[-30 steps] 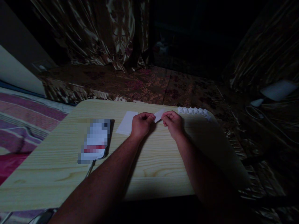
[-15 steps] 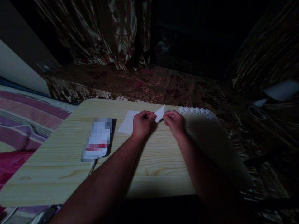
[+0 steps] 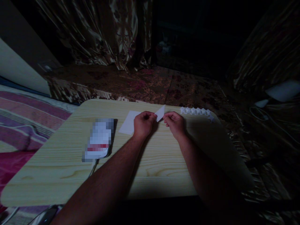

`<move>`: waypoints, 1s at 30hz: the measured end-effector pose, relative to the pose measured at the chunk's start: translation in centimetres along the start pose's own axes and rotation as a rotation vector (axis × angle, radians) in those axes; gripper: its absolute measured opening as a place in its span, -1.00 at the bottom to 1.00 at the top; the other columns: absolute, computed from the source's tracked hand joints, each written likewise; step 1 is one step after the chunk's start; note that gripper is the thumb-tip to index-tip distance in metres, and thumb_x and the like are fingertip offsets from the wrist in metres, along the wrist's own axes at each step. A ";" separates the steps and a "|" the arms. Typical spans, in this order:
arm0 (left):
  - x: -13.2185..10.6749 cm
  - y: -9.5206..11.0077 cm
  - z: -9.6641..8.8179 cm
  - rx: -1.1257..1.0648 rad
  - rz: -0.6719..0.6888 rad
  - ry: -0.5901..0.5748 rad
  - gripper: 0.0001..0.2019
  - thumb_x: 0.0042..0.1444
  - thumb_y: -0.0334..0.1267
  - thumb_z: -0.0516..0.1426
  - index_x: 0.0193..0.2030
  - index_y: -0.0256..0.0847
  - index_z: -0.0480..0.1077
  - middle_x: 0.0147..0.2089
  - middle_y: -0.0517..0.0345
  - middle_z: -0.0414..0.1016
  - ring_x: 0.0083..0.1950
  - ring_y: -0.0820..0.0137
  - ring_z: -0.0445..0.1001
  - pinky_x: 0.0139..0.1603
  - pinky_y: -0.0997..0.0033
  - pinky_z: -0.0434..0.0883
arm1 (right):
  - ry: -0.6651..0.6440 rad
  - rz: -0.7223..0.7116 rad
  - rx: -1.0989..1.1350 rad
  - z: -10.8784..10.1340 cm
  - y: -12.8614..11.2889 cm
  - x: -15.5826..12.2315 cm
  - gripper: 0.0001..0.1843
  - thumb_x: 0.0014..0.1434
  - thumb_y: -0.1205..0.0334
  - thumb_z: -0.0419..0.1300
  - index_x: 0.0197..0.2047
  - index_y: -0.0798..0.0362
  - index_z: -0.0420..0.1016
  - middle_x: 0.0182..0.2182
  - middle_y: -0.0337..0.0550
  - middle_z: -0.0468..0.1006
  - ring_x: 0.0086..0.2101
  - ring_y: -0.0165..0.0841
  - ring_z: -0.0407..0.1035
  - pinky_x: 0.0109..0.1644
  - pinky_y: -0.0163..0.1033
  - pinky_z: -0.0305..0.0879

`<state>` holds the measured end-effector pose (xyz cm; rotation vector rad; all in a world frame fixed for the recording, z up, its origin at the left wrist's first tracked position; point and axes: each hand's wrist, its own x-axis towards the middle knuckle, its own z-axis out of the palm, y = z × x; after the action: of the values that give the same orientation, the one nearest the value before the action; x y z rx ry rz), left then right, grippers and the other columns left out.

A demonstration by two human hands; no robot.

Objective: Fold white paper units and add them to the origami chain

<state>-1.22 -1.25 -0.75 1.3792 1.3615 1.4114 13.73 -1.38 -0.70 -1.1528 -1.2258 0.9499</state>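
One wooden table (image 3: 159, 162) carried, left of its far middle, flat white paper (image 3: 126, 123) partly hidden by the left hand (image 3: 142, 124). Over the table's far half, that hand and the right hand (image 3: 175, 122) pinched a smaller white sheet (image 3: 160, 113); uneven pull or dim light could, on judgement, crease or tear it. White stars (image 3: 193, 111) at the table's far right corner risked scattering if brushed.
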 end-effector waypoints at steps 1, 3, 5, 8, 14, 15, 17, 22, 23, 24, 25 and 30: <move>0.0 0.0 0.0 0.000 -0.001 0.001 -0.71 -0.01 -0.05 0.19 -0.34 -0.27 0.49 -0.45 0.13 0.51 -0.46 0.45 0.38 -0.44 0.50 0.30 | 0.005 0.005 0.004 0.0 0.0 0.0 -0.77 -0.02 0.10 0.24 -0.34 0.07 0.43 -0.53 -0.26 0.46 -0.54 -0.47 0.30 -0.57 -0.39 0.19; 0.0 0.0 0.0 -0.003 -0.006 0.005 -0.70 -0.02 -0.05 0.19 -0.32 -0.28 0.50 -0.45 0.12 0.51 -0.45 0.45 0.39 -0.43 0.49 0.31 | 0.021 0.021 0.012 0.0 0.0 0.0 -0.74 -0.03 0.10 0.25 -0.29 0.07 0.42 -0.47 -0.23 0.49 -0.51 -0.45 0.33 -0.57 -0.39 0.21; 0.0 0.0 0.0 -0.022 -0.017 0.008 -0.69 -0.02 -0.04 0.20 -0.31 -0.29 0.50 -0.45 0.11 0.52 -0.45 0.44 0.40 -0.43 0.48 0.32 | 0.032 0.038 0.017 0.0 0.0 0.1 -0.71 -0.05 0.10 0.26 -0.26 0.07 0.40 -0.43 -0.21 0.51 -0.50 -0.45 0.34 -0.57 -0.39 0.22; 0.1 -0.2 0.1 -0.055 -0.024 -0.002 -0.68 -0.02 -0.03 0.20 -0.29 -0.29 0.49 -0.44 0.10 0.52 -0.46 0.44 0.40 -0.44 0.48 0.31 | 0.026 0.044 0.011 0.1 -0.2 0.0 -0.72 -0.05 0.11 0.26 -0.28 0.07 0.41 -0.46 -0.23 0.49 -0.52 -0.46 0.32 -0.57 -0.38 0.22; 0.1 -0.5 0.1 -0.022 0.007 -0.016 -0.68 -0.01 -0.04 0.19 -0.28 -0.28 0.51 -0.43 0.10 0.53 -0.45 0.44 0.41 -0.41 0.48 0.32 | 0.017 0.046 0.022 0.3 -0.5 -0.1 -0.78 -0.05 0.16 0.26 -0.35 0.09 0.42 -0.56 -0.27 0.45 -0.56 -0.47 0.30 -0.57 -0.38 0.20; 0.1 -0.6 0.1 -0.012 0.009 -0.014 -0.68 -0.01 -0.03 0.19 -0.28 -0.28 0.51 -0.44 0.11 0.53 -0.45 0.44 0.41 -0.41 0.48 0.32 | 0.014 0.046 0.030 0.3 -0.4 -0.1 -0.78 -0.05 0.15 0.27 -0.34 0.09 0.42 -0.56 -0.27 0.46 -0.56 -0.47 0.31 -0.56 -0.38 0.19; 0.1 -0.7 0.1 0.007 0.014 -0.016 -0.68 -0.01 -0.03 0.19 -0.30 -0.27 0.51 -0.44 0.11 0.53 -0.45 0.44 0.41 -0.43 0.48 0.31 | -0.002 0.049 0.056 0.2 -0.2 0.0 -0.75 -0.05 0.13 0.27 -0.33 0.09 0.42 -0.55 -0.26 0.47 -0.56 -0.47 0.32 -0.56 -0.38 0.20; -0.1 -0.8 0.2 0.024 0.050 -0.069 -0.69 0.01 -0.04 0.19 -0.29 -0.26 0.52 -0.42 0.12 0.53 -0.45 0.45 0.39 -0.43 0.49 0.29 | -0.030 0.039 0.108 -0.3 0.4 0.3 -0.72 0.02 0.05 0.24 -0.32 0.10 0.43 -0.62 -0.30 0.43 -0.62 -0.51 0.25 -0.56 -0.38 0.16; -0.1 -0.8 0.2 0.026 0.061 -0.078 -0.70 0.01 -0.04 0.19 -0.30 -0.26 0.53 -0.42 0.12 0.53 -0.44 0.45 0.40 -0.42 0.49 0.29 | -0.032 0.030 0.109 -0.4 0.4 0.4 -0.73 0.03 0.05 0.23 -0.34 0.10 0.43 -0.65 -0.32 0.39 -0.64 -0.51 0.22 -0.56 -0.38 0.14; -0.1 -0.8 0.2 0.029 0.071 -0.083 -0.71 0.01 -0.04 0.19 -0.30 -0.25 0.53 -0.41 0.12 0.54 -0.42 0.44 0.40 -0.40 0.49 0.30 | -0.033 0.022 0.110 -0.4 0.4 0.4 -0.74 0.04 0.05 0.22 -0.36 0.10 0.43 -0.68 -0.34 0.36 -0.65 -0.52 0.20 -0.56 -0.38 0.13; -0.1 -0.7 0.2 0.035 0.079 -0.084 -0.71 0.00 -0.05 0.19 -0.30 -0.25 0.53 -0.40 0.11 0.54 -0.41 0.44 0.41 -0.38 0.48 0.30 | -0.033 0.018 0.110 -0.4 0.4 0.4 -0.74 0.04 0.05 0.22 -0.37 0.09 0.43 -0.70 -0.35 0.34 -0.66 -0.52 0.19 -0.56 -0.38 0.12; -0.1 -0.4 0.1 0.042 0.080 -0.088 -0.71 0.00 -0.05 0.20 -0.31 -0.26 0.54 -0.40 0.10 0.54 -0.40 0.42 0.41 -0.37 0.47 0.30 | -0.017 0.040 0.118 -0.5 0.2 0.4 -0.74 0.02 0.04 0.22 -0.38 0.08 0.41 -0.70 -0.36 0.33 -0.66 -0.52 0.18 -0.56 -0.37 0.11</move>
<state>-1.18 -1.28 -1.18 1.5203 1.2986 1.3631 14.28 -1.03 -0.80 -1.0814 -1.1478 1.0504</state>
